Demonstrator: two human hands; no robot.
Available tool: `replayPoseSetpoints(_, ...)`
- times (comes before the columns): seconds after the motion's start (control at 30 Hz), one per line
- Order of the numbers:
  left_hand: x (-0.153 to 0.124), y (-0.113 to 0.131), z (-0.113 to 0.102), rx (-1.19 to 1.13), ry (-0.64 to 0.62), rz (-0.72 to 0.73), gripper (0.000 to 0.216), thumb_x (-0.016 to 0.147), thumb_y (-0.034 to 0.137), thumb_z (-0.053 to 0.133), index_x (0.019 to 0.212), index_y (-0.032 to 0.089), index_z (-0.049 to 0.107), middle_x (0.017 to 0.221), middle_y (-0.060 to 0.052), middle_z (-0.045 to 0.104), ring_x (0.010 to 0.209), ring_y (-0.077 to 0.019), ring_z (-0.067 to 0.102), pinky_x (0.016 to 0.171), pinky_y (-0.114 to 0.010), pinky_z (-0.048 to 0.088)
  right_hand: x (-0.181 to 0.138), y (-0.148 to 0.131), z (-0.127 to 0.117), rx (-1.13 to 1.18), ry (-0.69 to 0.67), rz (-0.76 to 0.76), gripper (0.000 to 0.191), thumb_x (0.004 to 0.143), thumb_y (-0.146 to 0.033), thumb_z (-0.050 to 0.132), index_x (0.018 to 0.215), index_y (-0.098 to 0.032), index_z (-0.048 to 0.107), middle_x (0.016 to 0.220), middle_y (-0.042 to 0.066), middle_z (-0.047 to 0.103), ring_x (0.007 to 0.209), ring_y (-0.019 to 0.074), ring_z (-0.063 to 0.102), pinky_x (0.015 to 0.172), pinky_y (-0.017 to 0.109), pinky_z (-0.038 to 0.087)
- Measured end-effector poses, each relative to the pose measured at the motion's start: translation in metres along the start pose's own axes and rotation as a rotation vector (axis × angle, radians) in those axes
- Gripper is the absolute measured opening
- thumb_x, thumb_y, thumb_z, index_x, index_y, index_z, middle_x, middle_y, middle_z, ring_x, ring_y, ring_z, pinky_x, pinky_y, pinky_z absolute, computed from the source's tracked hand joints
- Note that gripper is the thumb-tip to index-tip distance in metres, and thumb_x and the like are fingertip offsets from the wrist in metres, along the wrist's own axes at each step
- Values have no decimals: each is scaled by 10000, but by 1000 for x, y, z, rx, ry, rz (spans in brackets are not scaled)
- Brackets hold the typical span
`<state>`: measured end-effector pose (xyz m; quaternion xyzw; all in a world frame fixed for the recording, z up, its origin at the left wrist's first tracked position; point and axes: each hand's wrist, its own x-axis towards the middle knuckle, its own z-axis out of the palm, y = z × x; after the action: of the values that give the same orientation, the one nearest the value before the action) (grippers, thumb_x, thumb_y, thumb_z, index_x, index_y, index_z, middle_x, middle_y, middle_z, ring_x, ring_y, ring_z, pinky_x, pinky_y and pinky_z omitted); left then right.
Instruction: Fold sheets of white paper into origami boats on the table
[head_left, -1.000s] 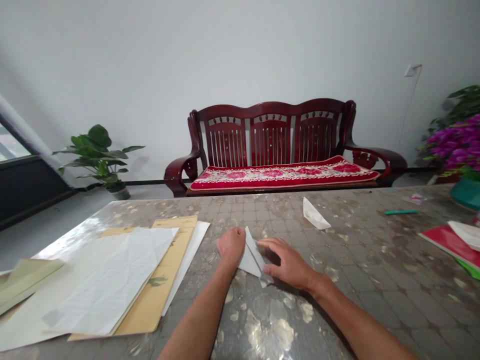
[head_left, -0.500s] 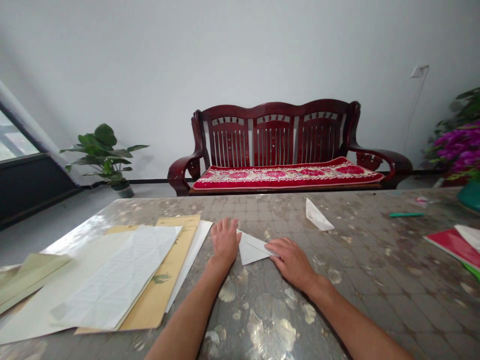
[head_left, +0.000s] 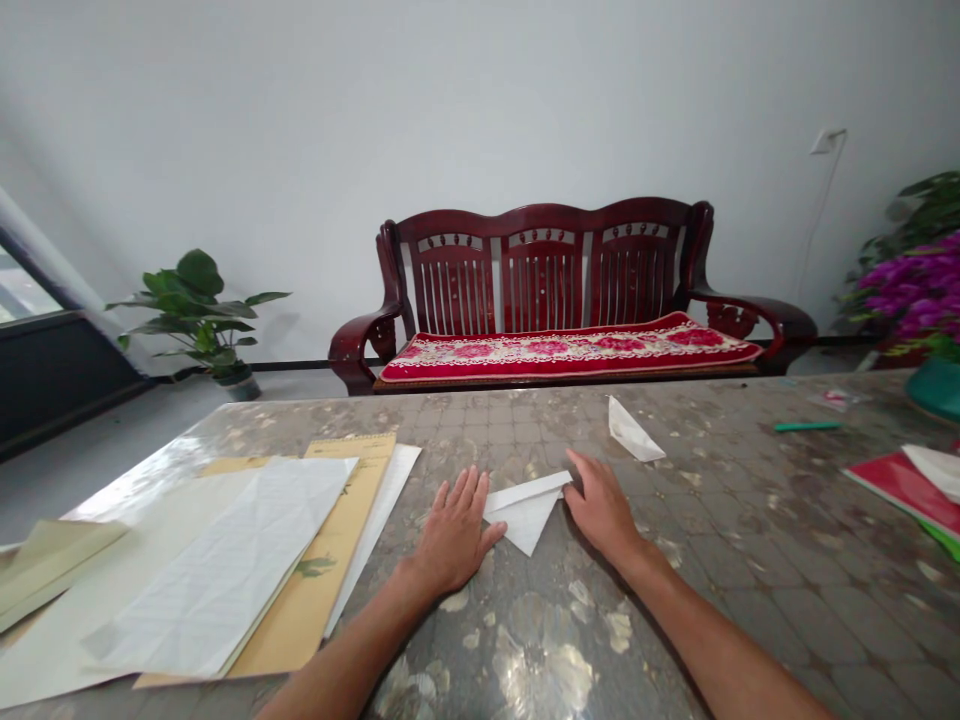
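A folded white paper triangle (head_left: 526,510) lies flat on the patterned table (head_left: 675,560) between my hands. My left hand (head_left: 454,530) rests flat with its fingers stretched out, its thumb touching the paper's left edge. On the paper's right corner my right hand (head_left: 600,505) presses down, fingers extended. Neither hand grips anything. A second folded white paper (head_left: 632,431) sits farther back and to the right.
A stack of white and yellow sheets (head_left: 247,560) covers the table's left side. At the right edge are a red book (head_left: 904,482), a green pen (head_left: 805,426) and a teal flower pot (head_left: 934,385). A dark wooden bench (head_left: 555,300) stands behind the table.
The paper was held upright and folded a second ago; it now lies flat, turned crosswise. Both hands have opened out and press on its two ends.
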<state>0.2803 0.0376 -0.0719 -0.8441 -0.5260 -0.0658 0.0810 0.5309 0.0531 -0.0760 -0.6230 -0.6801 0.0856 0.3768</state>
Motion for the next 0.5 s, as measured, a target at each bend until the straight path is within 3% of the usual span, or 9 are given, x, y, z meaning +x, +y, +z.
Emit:
replayPoseSetpoints(0.1, -8, 9, -1, 7, 5, -53, 633, 950, 486, 437, 1475, 136, 391, 1539, -166, 361, 1435, -308, 320, 1146, -502, 321, 0, 1, -1, 91, -17, 96, 559, 787, -235, 534, 1345, -211, 531, 1250, 101, 635, 1193, 271, 529, 1051, 462, 383)
replayPoseSetpoints(0.2, -11, 15, -2, 18, -4, -86, 638, 940, 487, 454, 1458, 117, 416, 1535, -174, 362, 1432, -317, 324, 1147, -515, 316, 1, 1, -5, 247, -120, 186, 679, 730, -246, 562, 1400, -200, 457, 1213, 94, 656, 1156, 267, 557, 1030, 451, 399)
replayPoseSetpoints(0.33, -12, 19, 0, 24, 10, -126, 629, 935, 466, 472, 1450, 108, 428, 1526, -183, 373, 1423, -326, 340, 1139, -534, 324, -1, -1, -6, 523, -266, 261, 793, 742, -280, 552, 1482, -162, 292, 1025, 60, 701, 930, 217, 654, 876, 371, 495)
replayPoseSetpoints(0.4, -12, 21, 2, 27, 30, -139, 611, 937, 451, 471, 1447, 117, 436, 1523, -182, 379, 1419, -329, 347, 1137, -542, 323, -4, -4, -4, 577, -262, 277, 817, 748, -285, 554, 1495, -164, 245, 938, 33, 703, 812, 195, 662, 782, 336, 515)
replayPoseSetpoints(0.5, -16, 23, 4, 20, 31, -124, 620, 930, 467, 480, 1446, 127, 440, 1525, -183, 377, 1421, -335, 342, 1138, -545, 320, -6, -9, 1, 519, -169, 274, 773, 750, -285, 572, 1467, -193, 299, 888, 13, 696, 739, 182, 647, 715, 317, 513)
